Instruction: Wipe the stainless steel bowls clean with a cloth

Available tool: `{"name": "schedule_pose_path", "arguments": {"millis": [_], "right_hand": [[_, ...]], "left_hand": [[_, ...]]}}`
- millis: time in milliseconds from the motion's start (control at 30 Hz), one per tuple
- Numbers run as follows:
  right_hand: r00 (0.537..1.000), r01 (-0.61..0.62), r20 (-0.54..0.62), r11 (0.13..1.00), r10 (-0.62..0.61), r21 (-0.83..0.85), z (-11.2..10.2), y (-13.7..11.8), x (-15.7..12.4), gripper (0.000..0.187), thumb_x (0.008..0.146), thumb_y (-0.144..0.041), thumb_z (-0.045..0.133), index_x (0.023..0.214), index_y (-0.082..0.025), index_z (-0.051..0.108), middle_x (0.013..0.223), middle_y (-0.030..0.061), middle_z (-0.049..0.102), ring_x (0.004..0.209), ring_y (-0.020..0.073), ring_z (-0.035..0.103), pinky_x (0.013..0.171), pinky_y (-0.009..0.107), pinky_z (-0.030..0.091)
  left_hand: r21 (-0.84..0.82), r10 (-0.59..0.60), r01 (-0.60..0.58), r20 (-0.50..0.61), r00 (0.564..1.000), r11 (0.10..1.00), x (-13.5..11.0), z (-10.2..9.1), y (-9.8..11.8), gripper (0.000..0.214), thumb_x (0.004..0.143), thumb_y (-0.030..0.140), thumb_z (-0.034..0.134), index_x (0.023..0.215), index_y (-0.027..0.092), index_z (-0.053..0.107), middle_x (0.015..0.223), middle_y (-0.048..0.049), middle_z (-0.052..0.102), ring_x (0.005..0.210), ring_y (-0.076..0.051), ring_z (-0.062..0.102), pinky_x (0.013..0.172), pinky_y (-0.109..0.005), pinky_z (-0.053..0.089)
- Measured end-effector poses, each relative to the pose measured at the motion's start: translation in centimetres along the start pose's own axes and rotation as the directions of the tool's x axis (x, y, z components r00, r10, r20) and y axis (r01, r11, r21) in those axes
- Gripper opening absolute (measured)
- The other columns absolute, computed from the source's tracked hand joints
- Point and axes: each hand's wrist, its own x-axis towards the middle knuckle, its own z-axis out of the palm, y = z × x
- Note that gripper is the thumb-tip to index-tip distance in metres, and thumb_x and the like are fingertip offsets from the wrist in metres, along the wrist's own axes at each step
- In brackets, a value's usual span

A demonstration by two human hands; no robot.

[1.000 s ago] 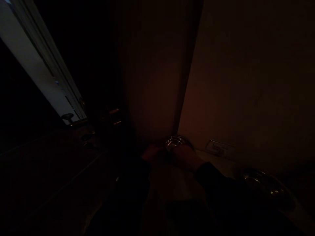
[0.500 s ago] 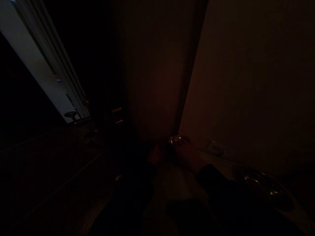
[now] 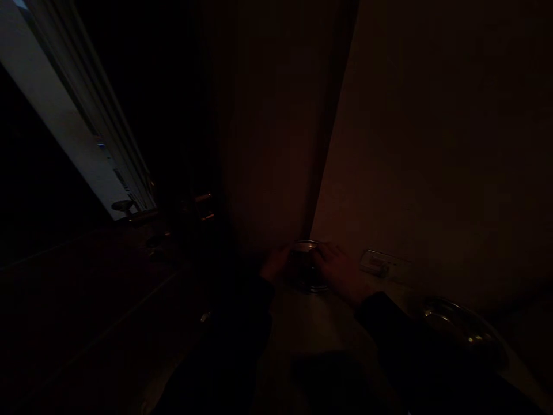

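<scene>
The view is very dark. A round, shiny bowl-like vessel sits at the foot of the wall corner, with light glinting on its rim. My left hand is against its left side, and my right hand grips its right side with fingers over the rim. Finer finger detail is lost in shadow. What the vessel contains, if anything, cannot be made out. Dark sleeves cover both my forearms.
Right of my arm lies a second shiny round metal dish. A small clear rectangular box stands by the pale wall. At left are a bright gap, a dark knob and metal fittings.
My left hand has risen to the vessel's left side, and more of the vessel shows between my hands. My right hand has shifted slightly right. The picture is a little darker.
</scene>
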Motion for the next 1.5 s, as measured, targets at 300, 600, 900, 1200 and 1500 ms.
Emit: {"name": "schedule_pose_path", "arguments": {"millis": [300, 600, 900, 1200, 1500], "right_hand": [[0.979, 0.05, -0.205, 0.956, 0.01, 0.288, 0.5, 0.5, -2.8, 0.032, 0.089, -0.014, 0.046, 0.116, -0.02, 0.06, 0.113, 0.0123, 0.062, 0.1, 0.0255, 0.056, 0.085, 0.042, 0.047], [0.714, -0.312, -0.252, 0.62, 0.653, 0.72, -0.7, 3.8, -2.8, 0.043, 0.092, -0.042, 0.039, 0.119, -0.015, 0.058, 0.103, 0.0128, 0.067, 0.087, 0.0225, 0.065, 0.074, 0.038, 0.054], [0.676, -0.324, -0.082, 0.395, 0.732, 0.86, -3.8, 5.2, -6.4, 0.039, 0.085, -0.047, 0.049, 0.103, -0.018, 0.069, 0.095, 0.0075, 0.072, 0.079, 0.021, 0.067, 0.068, 0.035, 0.055], [0.728, -0.349, 0.022, 0.344, 0.685, 0.872, -4.9, 7.4, -11.4, 0.03, 0.082, -0.038, 0.053, 0.099, -0.02, 0.07, 0.1, 0.0067, 0.071, 0.093, 0.0233, 0.065, 0.084, 0.041, 0.052], [0.82, -0.346, 0.069, 0.398, 0.568, 0.85, -6.7, 9.6, -10.2, 0.017, 0.078, -0.027, 0.06, 0.089, -0.021, 0.072, 0.093, 0.0037, 0.073, 0.088, 0.022, 0.066, 0.086, 0.042, 0.05]], "left_hand": [[-0.137, 0.036, -0.029, 0.049, 0.998, 0.99, -1.5, -0.6, 0.6, 0.014, 0.065, 0.019, 0.071, 0.077, 0.012, 0.068, 0.087, -0.0093, 0.07, 0.077, -0.018, 0.066, 0.07, -0.027, 0.051], [-0.23, 0.188, -0.179, 0.02, 0.982, 0.957, -2.8, -0.7, -0.4, 0.044, 0.065, 0.03, 0.076, 0.105, 0.019, 0.062, 0.108, -0.0076, 0.067, 0.092, -0.019, 0.064, 0.077, -0.03, 0.05], [-0.01, 0.315, -0.315, 0.0, 0.949, 0.949, -5.3, 1.7, 1.0, 0.041, 0.064, 0.033, 0.075, 0.1, 0.014, 0.066, 0.108, -0.0098, 0.069, 0.1, -0.023, 0.063, 0.084, -0.032, 0.048], [0.157, 0.307, -0.324, 0.126, 0.943, 0.933, -8.6, 4.8, 2.1, 0.035, 0.07, 0.039, 0.067, 0.097, 0.017, 0.069, 0.106, -0.0069, 0.07, 0.103, -0.025, 0.061, 0.087, -0.032, 0.048], [0.407, 0.177, -0.322, 0.356, 0.918, 0.855, -9.9, 7.1, 0.9, 0.032, 0.077, 0.031, 0.062, 0.105, 0.017, 0.069, 0.119, -0.0094, 0.065, 0.112, -0.028, 0.057, 0.098, -0.038, 0.041]]}}
